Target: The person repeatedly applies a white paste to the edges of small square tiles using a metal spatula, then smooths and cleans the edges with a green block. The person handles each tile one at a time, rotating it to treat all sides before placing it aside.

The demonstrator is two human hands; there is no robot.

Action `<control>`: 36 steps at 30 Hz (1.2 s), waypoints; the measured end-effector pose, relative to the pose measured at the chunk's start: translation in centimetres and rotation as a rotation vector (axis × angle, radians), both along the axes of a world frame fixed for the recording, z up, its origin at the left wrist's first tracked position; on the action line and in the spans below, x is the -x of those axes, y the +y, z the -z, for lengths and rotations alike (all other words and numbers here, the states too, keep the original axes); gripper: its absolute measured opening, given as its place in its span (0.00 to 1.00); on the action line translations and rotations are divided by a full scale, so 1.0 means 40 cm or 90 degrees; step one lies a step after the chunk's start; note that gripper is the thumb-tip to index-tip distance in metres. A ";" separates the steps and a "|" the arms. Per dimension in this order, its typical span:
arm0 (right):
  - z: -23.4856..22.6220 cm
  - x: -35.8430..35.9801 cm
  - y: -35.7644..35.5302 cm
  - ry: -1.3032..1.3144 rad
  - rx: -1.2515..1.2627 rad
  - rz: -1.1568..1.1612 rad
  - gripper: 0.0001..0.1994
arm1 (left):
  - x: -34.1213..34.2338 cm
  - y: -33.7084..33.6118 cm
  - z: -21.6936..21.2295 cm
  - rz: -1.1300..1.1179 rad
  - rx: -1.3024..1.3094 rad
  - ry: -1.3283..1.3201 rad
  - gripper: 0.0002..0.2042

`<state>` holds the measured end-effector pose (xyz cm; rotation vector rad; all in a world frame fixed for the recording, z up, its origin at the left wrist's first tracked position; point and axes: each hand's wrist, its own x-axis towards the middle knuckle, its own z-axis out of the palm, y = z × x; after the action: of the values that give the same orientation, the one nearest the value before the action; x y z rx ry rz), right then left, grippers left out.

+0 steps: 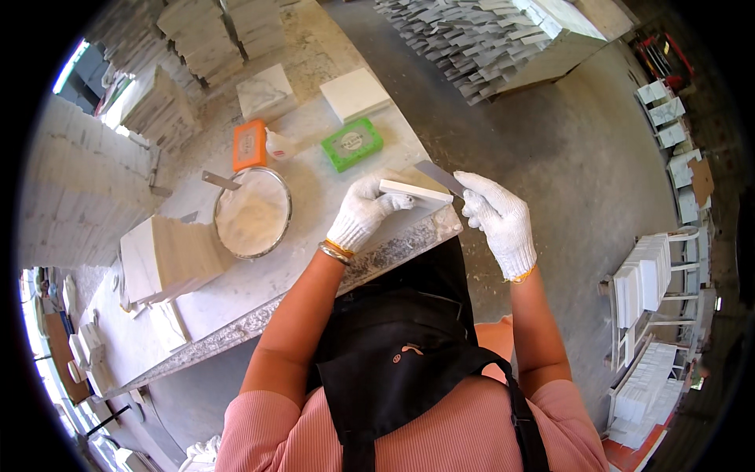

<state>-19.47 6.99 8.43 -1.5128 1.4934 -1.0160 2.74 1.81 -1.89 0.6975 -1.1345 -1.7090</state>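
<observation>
Both my hands wear white knitted gloves. My left hand (368,206) is closed around a white stone tile (417,191), tilted with its narrow edge facing me, over the table's right corner. In my right hand (499,216) is a flat metal scraper blade (439,177), its grey blade pointing up and left beside the tile's far end. Left of my left hand stands a round metal-rimmed bowl (253,216) of pale powder, with another scraper (221,181) resting in it. A green box-shaped block (351,144) lies beyond my left hand.
An orange block (249,145) and a small white bottle (278,145) stand behind the bowl. Tile stacks (169,259) crowd the table's left side. Two loose slabs lie at the back. The table edge (393,250) runs before me. Tile racks (645,275) stand right, across the concrete floor.
</observation>
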 end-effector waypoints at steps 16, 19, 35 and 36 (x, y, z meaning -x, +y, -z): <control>-0.010 0.043 -0.148 0.228 0.094 -0.356 0.16 | -0.002 0.001 0.000 -0.009 -0.018 -0.051 0.11; -0.004 0.044 -0.131 0.215 0.105 -0.343 0.16 | -0.006 -0.006 0.017 0.002 -0.005 -0.082 0.11; 0.033 -0.030 -0.017 0.152 0.101 -0.080 0.12 | 0.001 0.004 0.015 -0.022 -0.002 -0.039 0.11; 0.042 -0.034 -0.012 0.145 0.110 -0.065 0.12 | 0.004 0.006 0.012 -0.031 0.006 -0.044 0.11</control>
<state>-18.09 6.49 6.75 -1.8612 1.4945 -0.9575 2.58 2.04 -2.36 0.7764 -1.1638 -1.6487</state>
